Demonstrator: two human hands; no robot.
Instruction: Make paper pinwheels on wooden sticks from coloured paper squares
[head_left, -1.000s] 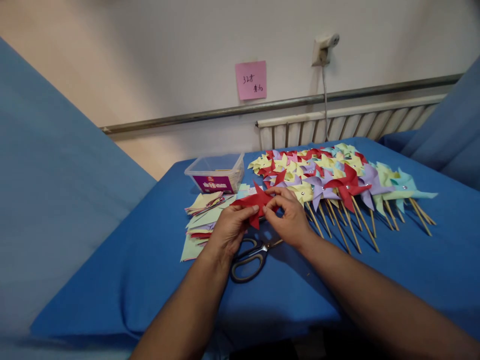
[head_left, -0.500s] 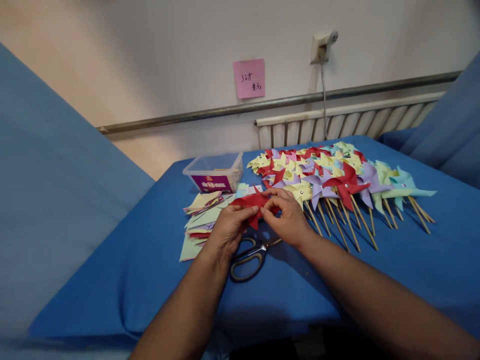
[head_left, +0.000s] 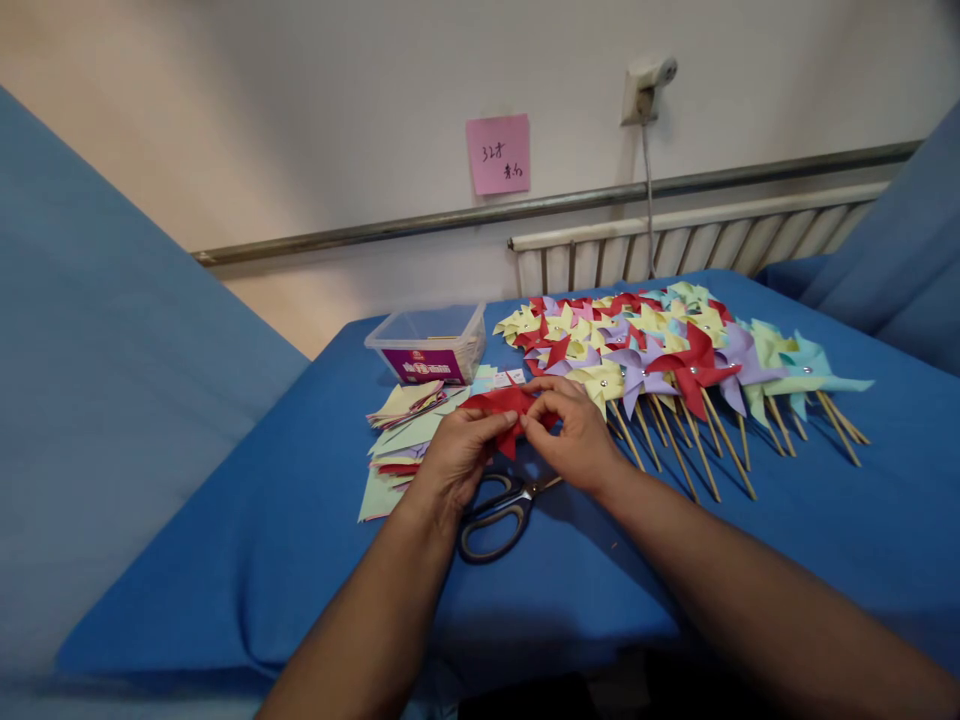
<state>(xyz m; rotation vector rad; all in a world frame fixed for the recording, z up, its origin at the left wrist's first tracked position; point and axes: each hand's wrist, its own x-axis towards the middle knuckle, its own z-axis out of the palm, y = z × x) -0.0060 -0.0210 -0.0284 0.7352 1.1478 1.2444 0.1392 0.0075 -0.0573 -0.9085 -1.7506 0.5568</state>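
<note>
Both hands meet over the middle of the blue-covered desk (head_left: 300, 520), folding a red paper piece (head_left: 504, 404) that is held just above the cloth: the left hand (head_left: 456, 455) pinches its lower corner between thumb and fingertips, and the right hand (head_left: 574, 432) curls over its other side, fingers pressing a flap toward the centre, so both grips are closed on the paper. The step in hand looks like gathering the cut corners of a pinwheel head to its middle; by my judgement the next move calls for keeping those folded tips pinned under one thumb so that they do not spring back while the other hand is freed. One pair of scissors (head_left: 499, 512) lies at about 6 o'clock from the red piece, just below the hands, blades toward the right wrist. One stack of cut coloured paper squares (head_left: 405, 430) sits at 9 o'clock, their number too layered to count. One clear plastic box (head_left: 429, 345) stands at 11 o'clock. From 1 to 3 o'clock lies a heap of finished pinwheels on wooden sticks (head_left: 675, 360), roughly two dozen or more, overlapping too much for an exact count
</note>
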